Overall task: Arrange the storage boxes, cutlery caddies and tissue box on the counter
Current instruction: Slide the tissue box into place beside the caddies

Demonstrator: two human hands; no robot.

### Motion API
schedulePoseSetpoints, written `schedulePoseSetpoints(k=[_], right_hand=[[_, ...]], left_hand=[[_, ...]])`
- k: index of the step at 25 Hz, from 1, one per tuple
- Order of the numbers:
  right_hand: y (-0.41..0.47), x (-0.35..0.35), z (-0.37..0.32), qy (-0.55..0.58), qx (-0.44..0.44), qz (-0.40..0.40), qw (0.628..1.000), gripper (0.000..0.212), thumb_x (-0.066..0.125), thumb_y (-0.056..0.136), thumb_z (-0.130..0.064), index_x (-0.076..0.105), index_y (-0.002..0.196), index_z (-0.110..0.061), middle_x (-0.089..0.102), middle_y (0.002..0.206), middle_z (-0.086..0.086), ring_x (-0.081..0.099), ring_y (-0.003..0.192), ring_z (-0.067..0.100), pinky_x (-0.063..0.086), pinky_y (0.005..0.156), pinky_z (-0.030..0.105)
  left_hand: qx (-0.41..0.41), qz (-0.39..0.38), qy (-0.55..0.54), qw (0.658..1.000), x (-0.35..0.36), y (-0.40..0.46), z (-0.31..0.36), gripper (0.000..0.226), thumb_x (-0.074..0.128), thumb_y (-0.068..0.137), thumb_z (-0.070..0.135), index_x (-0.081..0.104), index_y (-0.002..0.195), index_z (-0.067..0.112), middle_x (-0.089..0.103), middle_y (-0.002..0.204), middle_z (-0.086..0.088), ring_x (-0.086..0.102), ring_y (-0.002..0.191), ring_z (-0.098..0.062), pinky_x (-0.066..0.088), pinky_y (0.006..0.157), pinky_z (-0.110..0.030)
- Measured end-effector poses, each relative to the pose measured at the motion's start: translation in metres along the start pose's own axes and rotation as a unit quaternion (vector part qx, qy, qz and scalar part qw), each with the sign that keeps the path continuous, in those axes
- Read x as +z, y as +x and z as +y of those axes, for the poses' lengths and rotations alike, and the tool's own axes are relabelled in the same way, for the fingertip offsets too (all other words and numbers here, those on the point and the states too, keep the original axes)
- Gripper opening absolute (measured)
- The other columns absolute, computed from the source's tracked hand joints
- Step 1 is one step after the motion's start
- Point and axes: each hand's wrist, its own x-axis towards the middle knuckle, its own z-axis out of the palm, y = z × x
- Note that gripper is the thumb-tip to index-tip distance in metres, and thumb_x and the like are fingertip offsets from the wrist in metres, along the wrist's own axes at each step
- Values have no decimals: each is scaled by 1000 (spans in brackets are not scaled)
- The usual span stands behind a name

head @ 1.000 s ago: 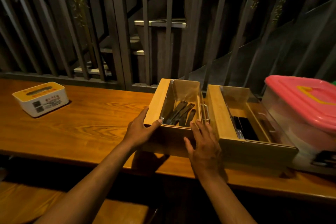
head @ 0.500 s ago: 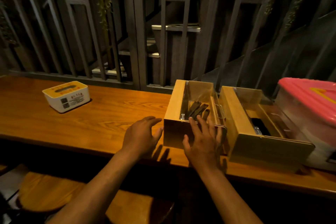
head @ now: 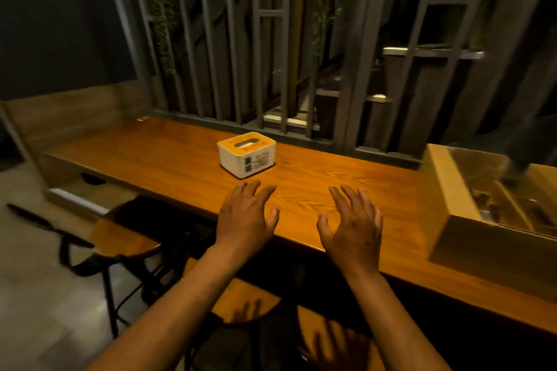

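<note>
Both hands, the left hand (head: 245,217) and the right hand (head: 352,224), are hovering empty with fingers spread over the counter's (head: 168,156) near edge. The tissue box (head: 246,153) is sitting just beyond them toward the counter's far edge, while a wooden cutlery caddy (head: 470,220) is standing at the right end.

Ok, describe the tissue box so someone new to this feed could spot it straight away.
Find the long orange-brown wooden counter running along the barred railing. Near its back edge, just beyond both open hands, sits the tissue box. It is small and white with a yellow slotted top and printed labels on its side, unlike the larger plain wooden caddy at far right.
</note>
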Motion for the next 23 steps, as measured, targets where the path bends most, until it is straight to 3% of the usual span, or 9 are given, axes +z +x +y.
schedulePoseSetpoints(k=[5,11,16,23], right_hand=[[18,54,-58,28,1,-41,999,56,66,80,-35,51,134,-30,52,141,2,38,137,29,32,109,55],[67,104,-75,46,-9,-90,995,54,65,82,-37,51,134,-33,49,144,-1,37,137,25,32,111,51],[104,142,-76,47,-18,-118,992,56,66,82,-35,50,136,-33,47,145,-1,36,136,23,33,110,46],[127,185,-76,21,24,-165,986,57,61,86,-38,42,139,-39,37,152,-6,27,141,19,30,111,42]], left_hand=[[-36,-24,15,999,-10,20,-73,52,49,94,49,41,142,33,41,151,0,30,141,-22,35,110,-40],[-92,-45,29,994,1,65,-106,55,50,93,48,37,145,34,36,155,-3,27,144,-26,31,113,-42],[-90,-32,26,995,16,126,-124,61,56,90,49,36,145,32,42,150,-3,36,137,-23,39,105,-40],[-159,-91,-74,980,61,241,-186,63,52,88,58,39,142,29,51,141,-7,49,125,-32,47,95,-47]])
